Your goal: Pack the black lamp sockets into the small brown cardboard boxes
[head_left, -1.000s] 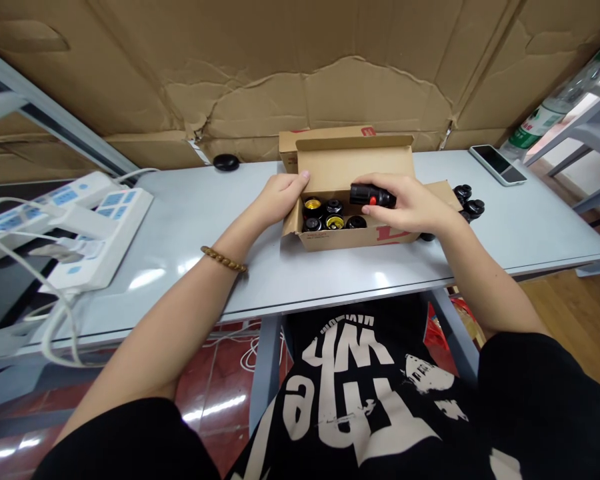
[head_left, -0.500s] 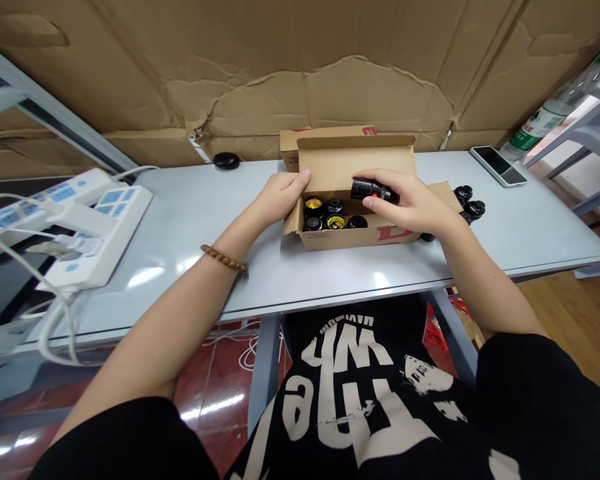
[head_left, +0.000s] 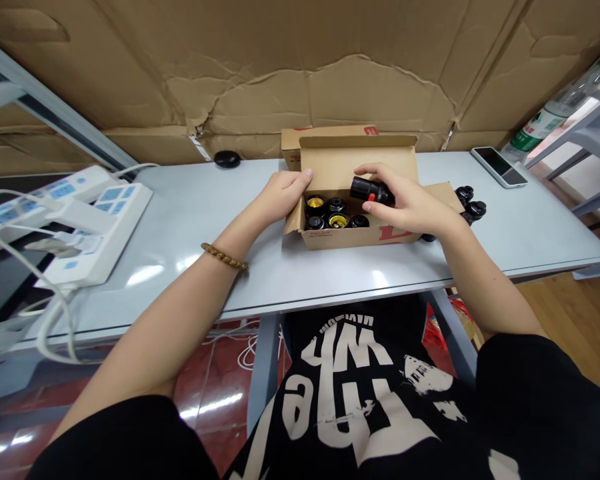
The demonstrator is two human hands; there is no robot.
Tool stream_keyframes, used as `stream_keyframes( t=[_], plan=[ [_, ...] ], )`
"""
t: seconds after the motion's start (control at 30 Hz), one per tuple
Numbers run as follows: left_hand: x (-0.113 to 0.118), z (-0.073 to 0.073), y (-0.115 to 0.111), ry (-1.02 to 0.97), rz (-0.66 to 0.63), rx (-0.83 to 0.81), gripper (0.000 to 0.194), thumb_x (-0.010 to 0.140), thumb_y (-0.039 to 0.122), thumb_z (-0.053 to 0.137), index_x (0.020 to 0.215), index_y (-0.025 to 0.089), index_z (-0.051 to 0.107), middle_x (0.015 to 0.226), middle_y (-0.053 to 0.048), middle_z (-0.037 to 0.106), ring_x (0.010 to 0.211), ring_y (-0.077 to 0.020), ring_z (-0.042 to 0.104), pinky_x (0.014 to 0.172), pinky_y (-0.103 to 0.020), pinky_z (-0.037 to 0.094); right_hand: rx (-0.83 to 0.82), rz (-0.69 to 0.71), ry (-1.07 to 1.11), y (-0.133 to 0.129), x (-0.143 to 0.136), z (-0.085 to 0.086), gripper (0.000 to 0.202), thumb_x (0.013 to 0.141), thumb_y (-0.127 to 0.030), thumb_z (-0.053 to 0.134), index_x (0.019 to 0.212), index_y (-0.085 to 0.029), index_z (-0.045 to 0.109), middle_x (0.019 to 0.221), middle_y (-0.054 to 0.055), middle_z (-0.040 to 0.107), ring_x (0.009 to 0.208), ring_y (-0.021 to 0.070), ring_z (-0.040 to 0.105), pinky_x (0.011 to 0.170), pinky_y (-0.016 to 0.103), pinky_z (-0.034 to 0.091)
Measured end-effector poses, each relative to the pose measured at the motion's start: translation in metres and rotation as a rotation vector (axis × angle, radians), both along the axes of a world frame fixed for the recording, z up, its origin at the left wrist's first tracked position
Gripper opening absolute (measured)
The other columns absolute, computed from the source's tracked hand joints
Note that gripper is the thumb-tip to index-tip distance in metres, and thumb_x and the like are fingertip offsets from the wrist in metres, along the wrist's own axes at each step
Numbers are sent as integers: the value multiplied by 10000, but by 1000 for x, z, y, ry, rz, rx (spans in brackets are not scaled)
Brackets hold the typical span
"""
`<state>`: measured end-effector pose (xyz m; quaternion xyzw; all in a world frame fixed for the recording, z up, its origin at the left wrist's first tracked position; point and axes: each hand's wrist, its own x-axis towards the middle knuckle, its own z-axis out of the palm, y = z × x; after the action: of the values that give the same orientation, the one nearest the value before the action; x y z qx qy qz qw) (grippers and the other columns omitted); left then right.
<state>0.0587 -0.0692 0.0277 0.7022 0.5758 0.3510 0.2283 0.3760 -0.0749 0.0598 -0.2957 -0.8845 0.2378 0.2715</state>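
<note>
An open cardboard box (head_left: pixel 345 238) sits on the table, its lid raised at the back. Inside it stand several black lamp sockets (head_left: pixel 337 221), some showing a yellow threaded opening. My left hand (head_left: pixel 286 193) grips the box's left edge, thumb at the inner corner. Over the right half of the box, my right hand (head_left: pixel 405 200) holds a black lamp socket (head_left: pixel 363 189) with a small red part, lying sideways between thumb and fingers. Part of this socket is hidden by the hand.
Several more black sockets (head_left: pixel 475 209) lie right of the box, by a cardboard flap (head_left: pixel 445 195). Behind is another box (head_left: pixel 291 140). A phone (head_left: pixel 499 167), a bottle (head_left: pixel 537 130), a black oval object (head_left: pixel 227 159) and white power strips (head_left: pixel 100 233) are around the table.
My right hand's fingers have loosened and lifted slightly around the socket, so its red part shows more. The left hand stays at the box edge.
</note>
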Motion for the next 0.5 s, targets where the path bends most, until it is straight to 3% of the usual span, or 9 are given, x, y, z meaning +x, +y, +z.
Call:
stream_keyframes(
  t=[0.07, 0.13, 0.3, 0.5],
  plan=[
    [-1, -1, 1, -1, 0, 5, 558, 1147, 588, 500, 697, 267, 424, 750, -24, 551, 818, -228, 488, 847, -361, 520, -9, -13, 15, 0, 1, -1, 684, 1015, -493, 708, 1635, -271, 525, 1345, 119, 819, 1123, 337, 799, 1105, 600, 666],
    [-1, -2, 1, 8, -3, 4, 558, 1143, 599, 498, 701, 267, 421, 752, -26, 553, 822, -228, 490, 847, -356, 522, 1, -24, 39, -1, 1, 1, 667, 982, -485, 759, 1581, -294, 537, 1263, 87, 814, 1060, 317, 786, 1044, 562, 682],
    [-1, -1, 1, 42, -12, 15, 526, 1145, 564, 474, 719, 258, 429, 752, -21, 553, 811, -216, 478, 793, -339, 489, 146, -59, 71, -2, 5, 13, 417, 971, -476, 818, 1330, -277, 746, 1340, 107, 792, 1179, 347, 746, 1011, 534, 673],
    [1, 3, -1, 78, -5, -3, 521, 1146, 550, 451, 720, 251, 426, 783, -18, 537, 801, -202, 459, 774, -341, 438, 207, -58, 27, -4, 7, 14, 463, 1039, -448, 745, 1475, -293, 763, 1406, 115, 793, 1209, 367, 749, 1028, 563, 662]
  ],
)
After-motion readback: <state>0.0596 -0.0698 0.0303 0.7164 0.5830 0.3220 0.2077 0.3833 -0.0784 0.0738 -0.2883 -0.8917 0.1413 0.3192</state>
